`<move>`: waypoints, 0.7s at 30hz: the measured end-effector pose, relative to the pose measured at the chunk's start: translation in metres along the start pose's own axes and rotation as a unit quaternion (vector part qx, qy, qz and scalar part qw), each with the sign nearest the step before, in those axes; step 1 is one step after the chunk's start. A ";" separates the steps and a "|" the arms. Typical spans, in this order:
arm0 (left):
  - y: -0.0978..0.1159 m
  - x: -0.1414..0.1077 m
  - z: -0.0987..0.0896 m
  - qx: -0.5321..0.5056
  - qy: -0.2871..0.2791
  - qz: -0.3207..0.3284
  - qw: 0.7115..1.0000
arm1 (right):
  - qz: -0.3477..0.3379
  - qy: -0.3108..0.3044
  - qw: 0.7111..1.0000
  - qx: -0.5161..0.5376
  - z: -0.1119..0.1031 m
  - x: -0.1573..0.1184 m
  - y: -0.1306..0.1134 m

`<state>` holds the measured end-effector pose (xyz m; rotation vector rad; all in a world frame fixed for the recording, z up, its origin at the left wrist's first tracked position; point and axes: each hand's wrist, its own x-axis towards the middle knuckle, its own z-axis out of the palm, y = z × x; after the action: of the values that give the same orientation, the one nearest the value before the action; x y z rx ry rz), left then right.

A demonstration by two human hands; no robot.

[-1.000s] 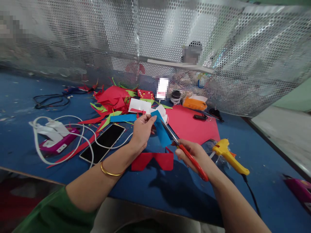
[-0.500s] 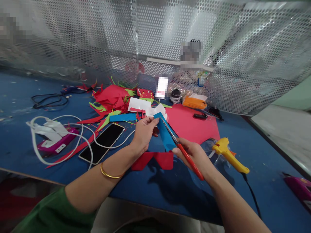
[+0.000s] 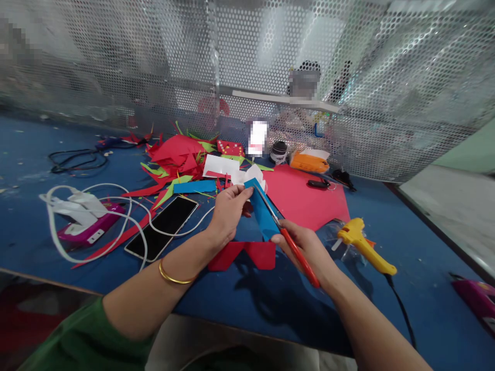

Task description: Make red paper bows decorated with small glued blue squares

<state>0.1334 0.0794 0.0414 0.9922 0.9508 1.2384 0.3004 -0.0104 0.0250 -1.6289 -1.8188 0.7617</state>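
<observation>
Clearly, both hands are occupied: the left hand [image 3: 228, 211] pinches the upper end of a blue paper strip [image 3: 260, 212] between thumb and fingers, while the right hand [image 3: 303, 245] is wrapped around the red handles of a pair of scissors [image 3: 297, 255]. The strip hangs at a slant between the hands, above the table, with the blades lying along its right-hand edge; how far apart they stand is hard to judge at this angle. The right thumb is at the strip's lower end.

Whatever the lit phone [image 3: 258, 138] displays is blurred out, and any print on the orange packet [image 3: 309, 162] is too small to read.

Just below the strip, a notched red piece [image 3: 262, 256] lies near the left wrist. A dark phone [image 3: 168, 226] is to the left of the hands, crossed by a white cable [image 3: 197, 226]; to their right rests a yellow glue gun [image 3: 365, 245]. Farther back, a large red sheet [image 3: 305, 201] spreads behind the scissors. Blue tabletop [image 3: 247, 299] runs from the notched piece to the front edge beneath the forearms, and a perforated metal screen [image 3: 255, 62] bounds the far side.
</observation>
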 end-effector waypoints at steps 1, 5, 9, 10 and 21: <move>0.000 0.000 0.000 -0.002 0.000 0.001 1.000 | 0.002 -0.001 1.000 0.000 0.000 0.000 0.000; -0.001 0.000 0.000 -0.005 -0.001 0.003 1.000 | 0.003 0.000 1.000 0.008 0.000 0.000 0.001; 0.000 0.000 0.000 -0.005 0.000 0.002 1.000 | -0.003 0.004 1.000 0.013 0.000 0.001 0.000; 0.000 0.000 0.000 -0.006 0.001 0.000 1.000 | -0.003 0.006 1.000 0.013 0.000 0.001 0.000; 0.004 0.004 -0.002 -0.032 0.010 -0.017 0.999 | -0.002 0.017 1.000 -0.014 0.000 0.003 0.004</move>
<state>0.1305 0.0833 0.0442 0.9116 0.9348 1.2460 0.3028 -0.0067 0.0228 -1.6470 -1.8162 0.7052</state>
